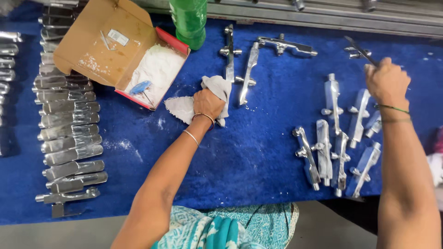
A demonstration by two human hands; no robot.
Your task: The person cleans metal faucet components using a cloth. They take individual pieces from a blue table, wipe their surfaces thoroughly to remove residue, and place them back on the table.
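- My left hand [208, 103] is clamped down on a grey cloth [196, 103], fingers bunched over it, pressing it to the blue mat [249, 152] so it stays ready to wipe with.
- My right hand [386, 82] is closed around one shiny metal handle [362, 51], lifted off the mat at the far right; the piece sticks up and away from my fist, so I can see its face.
- Just below that hand lies a cluster of polished handles [334, 152], laid side by side, near but apart from my grip.
- Three more handles [249, 69] lie just past the cloth, within easy reach of the left hand.
- Over on the left runs a long stacked row of handles [69, 133], overlapped like tiles (neat, saves space).
- The open cardboard box [117, 50] holds white powder [154, 69] and a small blue-handled brush [140, 87], close beside the cloth.
- A green bottle [189, 20] stands behind the box.
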